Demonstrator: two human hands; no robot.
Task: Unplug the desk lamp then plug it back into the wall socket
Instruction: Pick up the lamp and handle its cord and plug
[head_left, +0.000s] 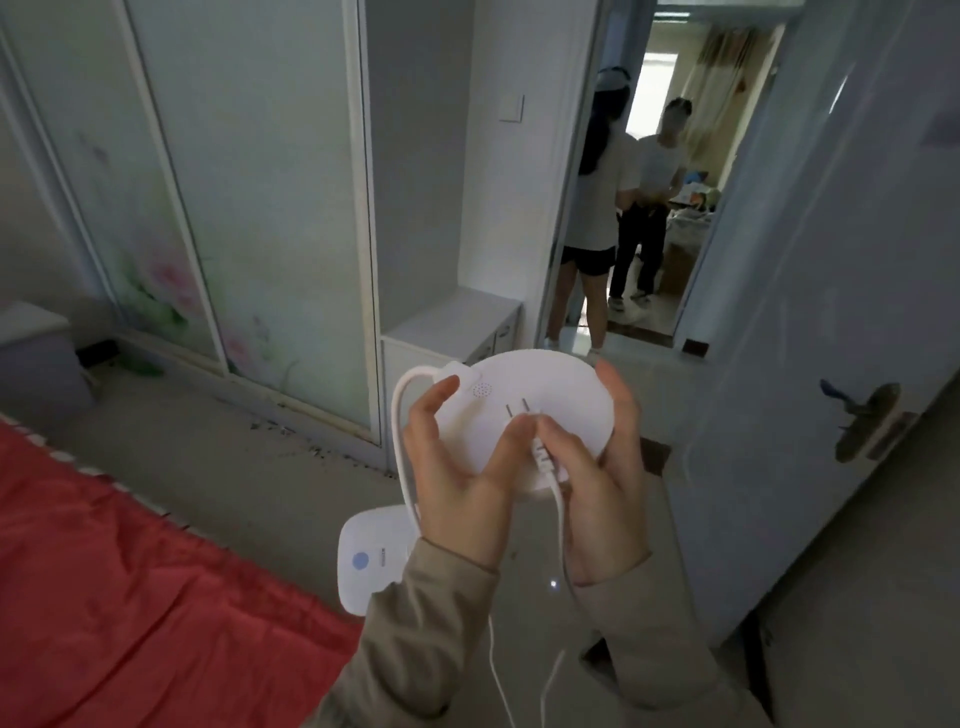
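Note:
I hold a white desk lamp in front of me. Its round flat head (550, 382) is tilted up towards me. The curved white neck (399, 441) runs down to the base (371, 558), which has a blue button. My left hand (457, 467) grips the head's left side, thumb on top. My right hand (605, 467) wraps the head's right edge, and its thumb pinches the white plug (535, 447) against the head. The plug's two metal prongs (518, 408) point up, free of any socket. The white cord (563, 525) hangs down past my right wrist.
A red bedspread (130, 597) lies at lower left. Sliding wardrobe doors (234, 208) and a low white cabinet (457, 322) stand ahead, with a wall switch (511, 108) above. An open door (831, 312) with a handle (867, 421) is at right. Two people (618, 197) stand in the doorway.

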